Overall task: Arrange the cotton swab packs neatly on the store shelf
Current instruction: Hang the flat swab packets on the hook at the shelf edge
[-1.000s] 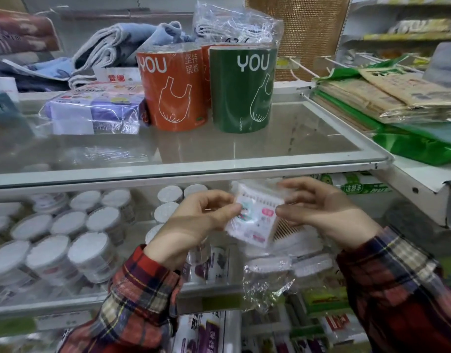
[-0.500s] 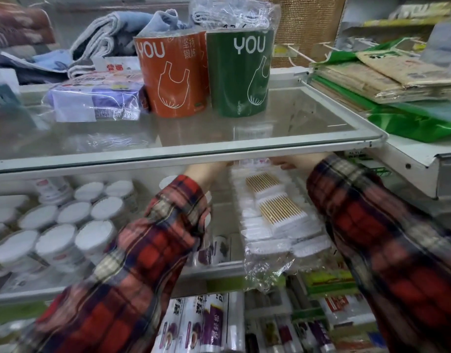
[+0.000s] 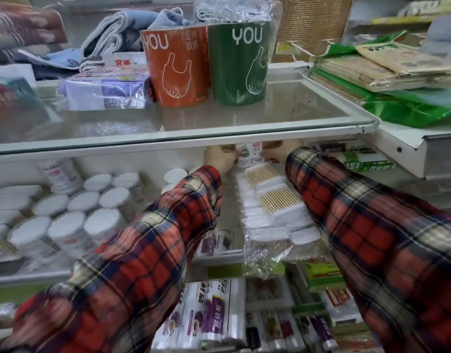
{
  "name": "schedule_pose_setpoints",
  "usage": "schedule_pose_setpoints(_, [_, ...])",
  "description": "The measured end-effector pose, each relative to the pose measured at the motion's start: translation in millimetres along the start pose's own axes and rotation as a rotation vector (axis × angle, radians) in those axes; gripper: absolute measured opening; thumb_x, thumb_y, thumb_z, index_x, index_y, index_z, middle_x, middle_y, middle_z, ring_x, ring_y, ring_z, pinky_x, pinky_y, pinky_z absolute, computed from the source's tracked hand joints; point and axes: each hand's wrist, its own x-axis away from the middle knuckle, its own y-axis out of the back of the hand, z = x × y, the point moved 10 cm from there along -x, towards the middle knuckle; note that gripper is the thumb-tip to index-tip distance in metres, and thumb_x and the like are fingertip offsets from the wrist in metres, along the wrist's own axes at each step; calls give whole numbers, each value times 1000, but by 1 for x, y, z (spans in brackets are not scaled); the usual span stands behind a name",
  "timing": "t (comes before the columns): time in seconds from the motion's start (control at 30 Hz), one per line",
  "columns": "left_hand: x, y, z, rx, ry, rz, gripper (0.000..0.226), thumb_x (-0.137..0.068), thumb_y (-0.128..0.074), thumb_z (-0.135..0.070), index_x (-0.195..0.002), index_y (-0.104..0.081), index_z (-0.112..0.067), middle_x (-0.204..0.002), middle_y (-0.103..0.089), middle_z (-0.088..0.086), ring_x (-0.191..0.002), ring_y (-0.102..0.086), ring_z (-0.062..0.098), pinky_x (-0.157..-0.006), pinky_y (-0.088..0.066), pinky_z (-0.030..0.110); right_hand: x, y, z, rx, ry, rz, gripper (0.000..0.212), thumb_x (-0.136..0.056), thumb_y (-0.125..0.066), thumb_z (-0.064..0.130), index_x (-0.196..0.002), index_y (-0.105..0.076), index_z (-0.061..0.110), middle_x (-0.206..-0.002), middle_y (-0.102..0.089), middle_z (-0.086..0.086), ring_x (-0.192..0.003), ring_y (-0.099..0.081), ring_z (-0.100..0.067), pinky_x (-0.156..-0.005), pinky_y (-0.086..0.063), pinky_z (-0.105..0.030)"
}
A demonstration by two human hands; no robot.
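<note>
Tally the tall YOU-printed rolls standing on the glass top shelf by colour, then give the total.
Orange YOU-printed cylindrical roll: 1
Dark green YOU-printed cylindrical roll: 1
Total: 2
</note>
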Motion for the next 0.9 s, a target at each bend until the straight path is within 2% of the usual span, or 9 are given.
schedule_pose_setpoints(0.13, [3,-1,5,-43,-49,-12,5,-83,-72,-12,-82,-68,-15,-93,-73,11,-77,-67,19,-75,-57,29,12,4,3,166,59,-36,27,-71,-81,22,-96,-72,15,-102,-72,0,-96,-65,-16,-96,-49,-32])
schedule_pose_setpoints(0.2, [2,-2,8,-54,-54,-14,2,-84,-71,-13,-85,-70,-15,-92,-73,9,-82,-69,22,-79,-58,31,13,5,2,177,69,-31,29,-72,-80,25,-99,-72,16,-105,-72,0,-96,-65,-15,-96,-48,-29])
schedule_pose_setpoints(0.3, [3,-4,10,-68,-32,-4,12,-84,-71,-15,-95,-72,-9,-95,-73,8,-88,-70,22,-85,-57,34,15,4,1,192,76,-12,30,-73,-80,25,-100,-72,16,-106,-72,-1,-96,-65,-15,-96,-48,-29])
schedule_pose_setpoints(0.47, [4,-7,10,-52,-18,20,21,-87,-68,-15,-106,-71,-6,-103,-73,11,-91,-70,23,-86,-57,37,16,4,1,194,68,1,27,-76,-77,25,-101,-71,17,-107,-71,-1,-95,-63,-14,-95,-48,-29])
schedule_pose_setpoints(0.57, [6,-7,8,-44,-21,30,22,-88,-67,-14,-107,-70,-5,-105,-72,12,-92,-70,23,-86,-57,37,17,2,1,217,75,16,28,-78,-75,26,-104,-70,17,-109,-70,0,-98,-63,-15,-96,-47,-29])
schedule_pose_setpoints(0.67, [6,-9,8,-32,-12,69,14,-85,-70,-11,-98,-70,-7,-104,-72,13,-92,-70,25,-86,-58,39,19,8,2,196,71,-5,28,-80,-73,25,-106,-69,14,-108,-70,-1,-99,-63,-18,-96,-49,-33])
schedule_pose_setpoints(0.73, [4,-6,6,-40,-9,56,9,-81,-74,-15,-90,-70,-13,-102,-73,9,-92,-70,22,-88,-57,40,18,17,2,196,66,-51,25,-81,-71,25,-104,-70,15,-103,-71,-1,-96,-64,-18,-94,-50,-31])
schedule_pose_setpoints(0.83, [11,15,-4,-153,-25,-66,18,-84,-69,-24,-96,-70,-10,-99,-70,2,-92,-66,19,-89,-55,34,22,34,2,180,59,-110,20,-80,-72,24,-97,-72,13,-89,-69,0,-82,-62,-15,-81,-48,-24])
schedule_pose_setpoints(0.9, [22,29,-17,-224,-83,-145,21,-88,-61,-27,-89,-69,-8,-86,-69,2,-84,-64,19,-80,-53,30,24,37,0,191,45,-77,23,-76,-76,25,-94,-72,12,-82,-70,-2,-72,-62,-14,-76,-50,-27])
